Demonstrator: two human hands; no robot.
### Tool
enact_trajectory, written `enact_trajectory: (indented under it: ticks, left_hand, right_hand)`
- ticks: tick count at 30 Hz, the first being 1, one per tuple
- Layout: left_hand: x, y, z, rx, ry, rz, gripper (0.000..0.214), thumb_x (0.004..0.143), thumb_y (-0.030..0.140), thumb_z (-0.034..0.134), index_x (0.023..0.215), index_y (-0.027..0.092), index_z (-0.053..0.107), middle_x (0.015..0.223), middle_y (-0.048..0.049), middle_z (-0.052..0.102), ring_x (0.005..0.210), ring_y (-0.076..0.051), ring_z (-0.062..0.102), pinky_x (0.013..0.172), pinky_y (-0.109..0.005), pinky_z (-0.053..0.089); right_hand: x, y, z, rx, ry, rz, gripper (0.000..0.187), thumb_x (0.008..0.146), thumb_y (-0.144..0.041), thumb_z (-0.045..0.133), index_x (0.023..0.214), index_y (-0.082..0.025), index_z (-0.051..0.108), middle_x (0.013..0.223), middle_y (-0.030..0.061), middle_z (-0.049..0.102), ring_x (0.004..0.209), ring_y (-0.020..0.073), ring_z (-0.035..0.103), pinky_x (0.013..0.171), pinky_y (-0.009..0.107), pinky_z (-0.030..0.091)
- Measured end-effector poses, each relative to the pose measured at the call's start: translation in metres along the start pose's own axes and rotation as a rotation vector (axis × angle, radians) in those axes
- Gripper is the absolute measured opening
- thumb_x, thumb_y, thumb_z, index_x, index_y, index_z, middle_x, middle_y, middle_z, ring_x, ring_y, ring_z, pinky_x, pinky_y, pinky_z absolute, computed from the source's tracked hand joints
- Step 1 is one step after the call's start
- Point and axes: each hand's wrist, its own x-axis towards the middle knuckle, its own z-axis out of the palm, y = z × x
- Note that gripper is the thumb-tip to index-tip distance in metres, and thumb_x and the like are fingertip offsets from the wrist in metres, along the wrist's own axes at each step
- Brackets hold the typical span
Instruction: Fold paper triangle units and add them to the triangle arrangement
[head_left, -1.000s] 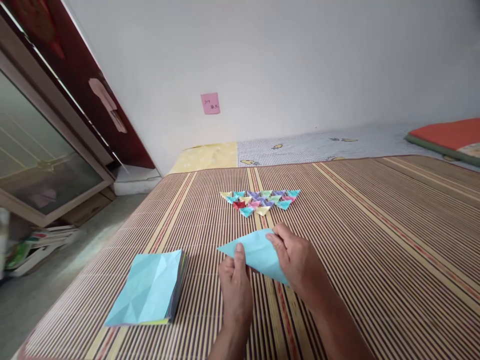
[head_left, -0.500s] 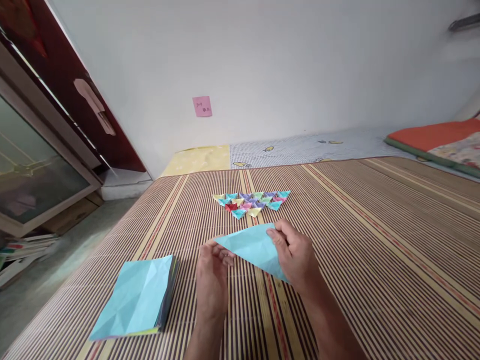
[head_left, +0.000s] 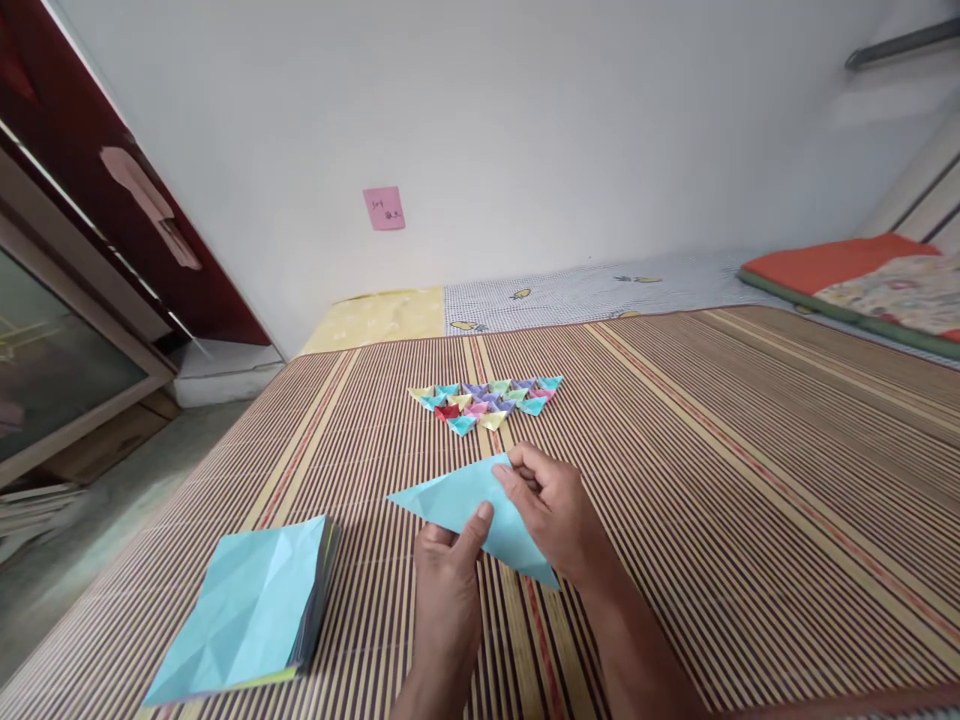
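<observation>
A light-blue sheet of paper (head_left: pixel 450 492), folded into a triangle, is held in the air above the striped mat. My right hand (head_left: pixel 551 505) pinches its upper right corner, thumb on top and fingers behind. Along the lower edge my left hand (head_left: pixel 450 580) grips it too, with the thumb lying on the face and the fingers underneath, mostly hidden. The sharp tip points left. Beyond the hands, small folded paper boats (head_left: pixel 487 402) in many colours stand in close rows. To the left lies a stack of paper (head_left: pixel 240 605) with a creased light-blue sheet on top.
The striped bamboo mat (head_left: pixel 675 450) covers the bed up to a patterned sheet (head_left: pixel 570 292) by the wall. Folded orange bedding (head_left: pixel 832 262) rests at the far right. A pink note (head_left: pixel 384 208) sticks to the wall. The mat's left side drops to the floor (head_left: pixel 135 500).
My left hand has moved from the paper's left tip to its lower edge, its thumb now pressing on the face. The paper has shifted slightly left, and the view has turned right.
</observation>
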Motion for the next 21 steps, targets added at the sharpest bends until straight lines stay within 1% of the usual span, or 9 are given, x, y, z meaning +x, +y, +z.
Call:
enact_trajectory:
  ticks: [2,4,7,9,11,14,16,19,21]
  left_hand:
    - [-0.001,-0.001,0.001,0.017,-0.025,-0.002,0.027,0.078,0.034,0.085,0.098,0.016,0.081,0.097,-0.0094,0.081,0.092,-0.025,0.073,0.084,-0.035,0.056]
    - [-0.003,-0.003,0.002,0.038,-0.04,-0.003,0.024,0.079,0.034,0.084,0.095,0.016,0.081,0.095,-0.0089,0.081,0.088,-0.024,0.073,0.081,-0.034,0.056]
    - [-0.003,-0.002,0.002,0.059,-0.023,0.0,0.023,0.079,0.034,0.084,0.091,0.015,0.08,0.092,-0.0086,0.08,0.085,-0.023,0.072,0.078,-0.033,0.056]
    - [-0.001,0.001,0.001,0.043,0.016,0.016,0.023,0.078,0.034,0.085,0.09,0.015,0.079,0.092,-0.0084,0.08,0.086,-0.023,0.072,0.078,-0.032,0.056]
    - [0.002,0.005,-0.001,0.013,0.076,0.05,0.024,0.076,0.033,0.087,0.09,0.016,0.078,0.09,-0.0065,0.079,0.085,-0.022,0.072,0.077,-0.031,0.056]
    - [0.007,0.012,-0.005,-0.024,0.13,0.102,0.023,0.071,0.031,0.09,0.083,0.017,0.076,0.08,-0.002,0.077,0.08,-0.02,0.072,0.075,-0.03,0.056]
    - [0.01,0.016,-0.007,-0.038,0.152,0.121,0.024,0.068,0.03,0.091,0.078,0.017,0.074,0.076,-0.0004,0.075,0.075,-0.018,0.071,0.072,-0.028,0.056]
    - [0.017,0.023,-0.014,-0.108,0.221,0.138,0.028,0.066,0.028,0.093,0.083,0.016,0.075,0.081,-0.0014,0.076,0.079,-0.018,0.072,0.073,-0.028,0.057]
    - [0.022,0.028,-0.02,-0.183,0.271,0.131,0.029,0.065,0.024,0.093,0.085,0.017,0.074,0.082,-0.0013,0.076,0.083,-0.018,0.073,0.072,-0.026,0.057]
  right_hand:
    - [0.0,-0.001,-0.003,0.019,-0.027,0.031,0.035,0.097,-0.036,0.054,0.067,-0.023,0.041,0.06,-0.0071,0.033,0.053,0.0106,0.036,0.049,0.024,0.027]
    - [0.0,-0.001,-0.006,0.021,-0.026,0.053,0.034,0.098,-0.036,0.055,0.068,-0.021,0.048,0.06,-0.0062,0.038,0.054,0.0109,0.039,0.049,0.024,0.028]
    - [0.0,-0.001,-0.012,0.083,0.05,0.105,0.029,0.098,-0.038,0.055,0.078,-0.018,0.062,0.063,-0.0036,0.05,0.056,0.0119,0.045,0.05,0.024,0.033]
    - [0.0,-0.001,-0.015,0.179,0.036,0.151,0.03,0.098,-0.042,0.057,0.085,-0.017,0.067,0.065,-0.0023,0.055,0.059,0.013,0.051,0.053,0.023,0.038]
    - [0.0,0.0,-0.015,0.259,-0.114,0.193,0.033,0.097,-0.046,0.06,0.084,-0.016,0.067,0.067,-0.0012,0.058,0.062,0.0142,0.056,0.056,0.024,0.043]
    - [-0.003,0.003,-0.009,0.27,-0.367,0.234,0.038,0.096,-0.047,0.061,0.075,-0.016,0.067,0.063,-0.0007,0.06,0.058,0.0141,0.057,0.053,0.024,0.042]
    - [-0.005,0.005,-0.005,0.274,-0.449,0.267,0.039,0.097,-0.045,0.061,0.072,-0.016,0.066,0.063,0.0008,0.064,0.056,0.0146,0.061,0.053,0.024,0.045]
    - [-0.007,0.007,-0.004,0.317,-0.537,0.312,0.034,0.097,-0.038,0.06,0.071,-0.016,0.066,0.067,0.0032,0.07,0.059,0.0149,0.067,0.059,0.026,0.052]
    - [-0.008,0.008,-0.008,0.329,-0.577,0.323,0.029,0.096,-0.033,0.061,0.073,-0.016,0.067,0.066,0.0026,0.071,0.058,0.0136,0.067,0.058,0.025,0.053]
